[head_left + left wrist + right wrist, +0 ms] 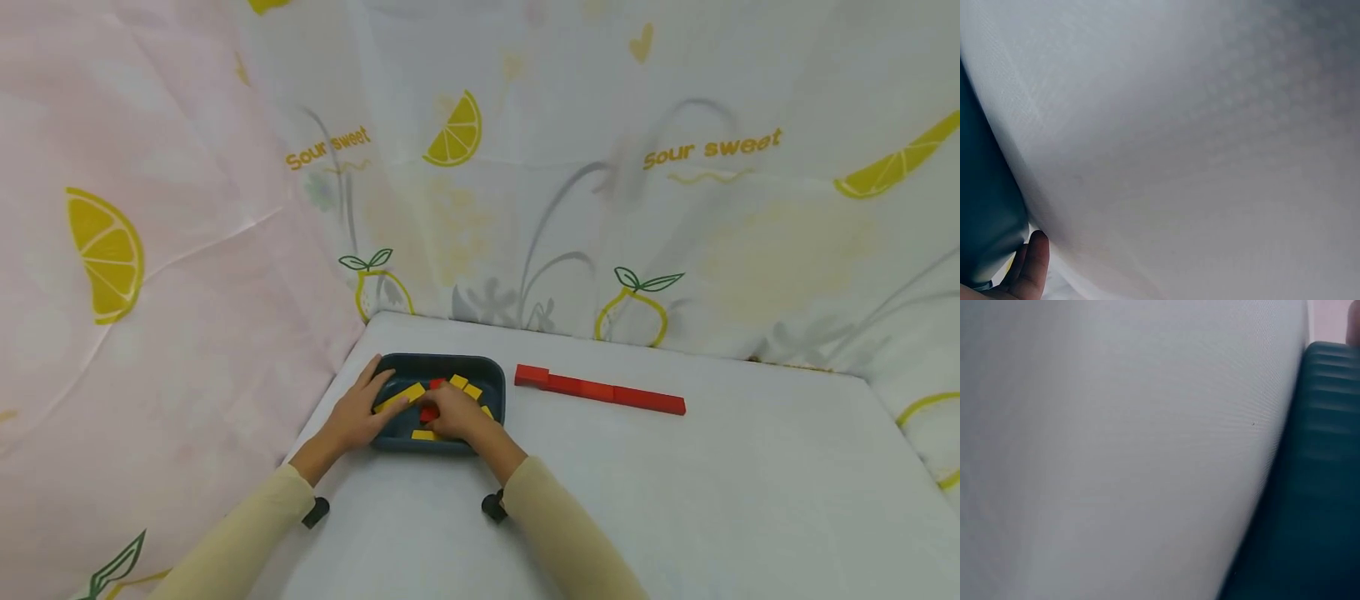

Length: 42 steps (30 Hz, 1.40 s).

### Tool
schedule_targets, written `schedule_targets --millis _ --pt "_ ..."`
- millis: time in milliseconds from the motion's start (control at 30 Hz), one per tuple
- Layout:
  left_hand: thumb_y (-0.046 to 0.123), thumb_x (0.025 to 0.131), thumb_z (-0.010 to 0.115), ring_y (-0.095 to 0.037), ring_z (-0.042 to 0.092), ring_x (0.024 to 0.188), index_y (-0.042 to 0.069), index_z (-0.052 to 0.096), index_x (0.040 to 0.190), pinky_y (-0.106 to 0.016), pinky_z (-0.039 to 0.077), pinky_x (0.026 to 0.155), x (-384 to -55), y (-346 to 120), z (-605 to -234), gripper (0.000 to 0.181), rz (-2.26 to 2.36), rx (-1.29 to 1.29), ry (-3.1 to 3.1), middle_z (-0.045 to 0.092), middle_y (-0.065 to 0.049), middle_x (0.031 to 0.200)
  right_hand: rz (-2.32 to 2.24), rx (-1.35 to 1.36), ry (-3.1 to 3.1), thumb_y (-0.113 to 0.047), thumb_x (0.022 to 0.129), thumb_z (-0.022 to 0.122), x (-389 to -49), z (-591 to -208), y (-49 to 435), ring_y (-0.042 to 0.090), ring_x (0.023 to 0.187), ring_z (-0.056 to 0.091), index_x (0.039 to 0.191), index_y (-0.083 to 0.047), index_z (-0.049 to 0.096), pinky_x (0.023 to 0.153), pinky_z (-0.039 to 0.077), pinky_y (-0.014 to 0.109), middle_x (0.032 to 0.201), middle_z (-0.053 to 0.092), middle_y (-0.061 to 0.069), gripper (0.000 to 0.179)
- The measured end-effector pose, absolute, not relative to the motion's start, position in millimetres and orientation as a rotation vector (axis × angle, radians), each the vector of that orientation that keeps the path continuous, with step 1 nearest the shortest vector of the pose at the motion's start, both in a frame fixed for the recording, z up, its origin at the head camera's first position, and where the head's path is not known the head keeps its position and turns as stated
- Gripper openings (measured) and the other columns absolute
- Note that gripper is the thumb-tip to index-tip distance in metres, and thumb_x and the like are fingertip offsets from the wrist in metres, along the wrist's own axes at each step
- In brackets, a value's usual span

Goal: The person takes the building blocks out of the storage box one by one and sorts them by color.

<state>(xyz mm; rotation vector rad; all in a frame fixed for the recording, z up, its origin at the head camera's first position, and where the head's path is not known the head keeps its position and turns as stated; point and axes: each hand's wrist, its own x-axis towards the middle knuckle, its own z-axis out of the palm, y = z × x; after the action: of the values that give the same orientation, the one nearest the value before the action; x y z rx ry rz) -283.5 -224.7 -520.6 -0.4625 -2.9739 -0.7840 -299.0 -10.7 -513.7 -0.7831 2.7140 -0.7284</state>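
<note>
Curled down into the dark tray (438,448), the right hand (459,412) has thumb and forefinger about a red block (429,414), though how firmly they press cannot be told. Over the tray's left edge, toward its far corner, the left hand (358,414) lies spread with straight fingers, its thumb beside a long yellow block (405,397); whether they touch is unclear. That spread probably steadies the tray and perhaps keeps the yellow piece clear of the other fingers. Just beyond the tray's right edge, a red row (596,391) stretches rightward across the table (720,500), likely set there within the right hand's easy reach. Yellow blocks (459,382) crowd the tray's far right corner and near edge, with another red piece (437,383) among them. The right hand hides some contents, and the raised walls force a reach from above. Lemon-print cloth (555,108) rises behind the table's far edge.
</note>
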Motion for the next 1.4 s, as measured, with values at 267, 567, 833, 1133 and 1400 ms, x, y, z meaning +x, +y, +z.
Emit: schedule_targets --millis 267,567,833,1133,1400 --pt "0.057 0.096 0.052 -0.044 0.037 0.141 0.007 0.037 0.152 -0.065 0.036 0.107 -292 -226 -520 0.077 -0.804 -0.468 -2.959 0.013 -0.017 0.166 -0.736 -0.805 2.715 -0.016 0.085 0.079 -305 -509 -13 0.014 0.099 0.058 0.126 -0.013 0.067 0.093 0.051 0.027 0.121 0.068 0.002 0.044" --pt "0.059 0.095 0.053 -0.043 0.042 0.139 0.007 0.04 0.15 -0.064 0.039 0.106 -286 -218 -534 0.077 -0.777 -0.501 -2.971 0.016 -0.016 0.165 -0.724 -0.723 2.724 -0.019 0.083 0.081 -296 -526 -8 0.013 0.096 0.059 0.123 -0.014 0.069 0.09 0.053 0.029 0.118 0.068 0.002 0.042" --pt "0.06 0.094 0.053 -0.042 0.042 0.139 0.008 0.04 0.151 -0.064 0.039 0.106 -282 -217 -530 0.078 -0.815 -0.47 -2.938 0.017 -0.014 0.165 -0.709 -0.766 2.742 -0.018 0.083 0.081 -295 -522 -10 0.013 0.096 0.06 0.122 -0.013 0.069 0.091 0.053 0.029 0.117 0.069 0.002 0.041" --pt "0.058 0.095 0.053 -0.043 0.041 0.139 0.007 0.039 0.151 -0.064 0.039 0.106 -283 -217 -524 0.077 -0.814 -0.467 -2.931 0.016 -0.016 0.165 -0.712 -0.779 2.734 -0.02 0.083 0.081 -301 -518 -11 0.013 0.094 0.059 0.123 -0.012 0.068 0.088 0.052 0.027 0.116 0.069 0.002 0.043" --pt "0.058 0.095 0.053 -0.044 0.04 0.14 0.007 0.039 0.151 -0.066 0.038 0.106 -277 -225 -523 0.076 -0.81 -0.459 -2.926 0.018 -0.018 0.164 -0.831 -0.848 2.71 -0.022 0.085 0.079 -298 -518 -16 0.012 0.089 0.055 0.122 -0.013 0.068 0.078 0.049 0.021 0.116 0.063 0.006 0.039"
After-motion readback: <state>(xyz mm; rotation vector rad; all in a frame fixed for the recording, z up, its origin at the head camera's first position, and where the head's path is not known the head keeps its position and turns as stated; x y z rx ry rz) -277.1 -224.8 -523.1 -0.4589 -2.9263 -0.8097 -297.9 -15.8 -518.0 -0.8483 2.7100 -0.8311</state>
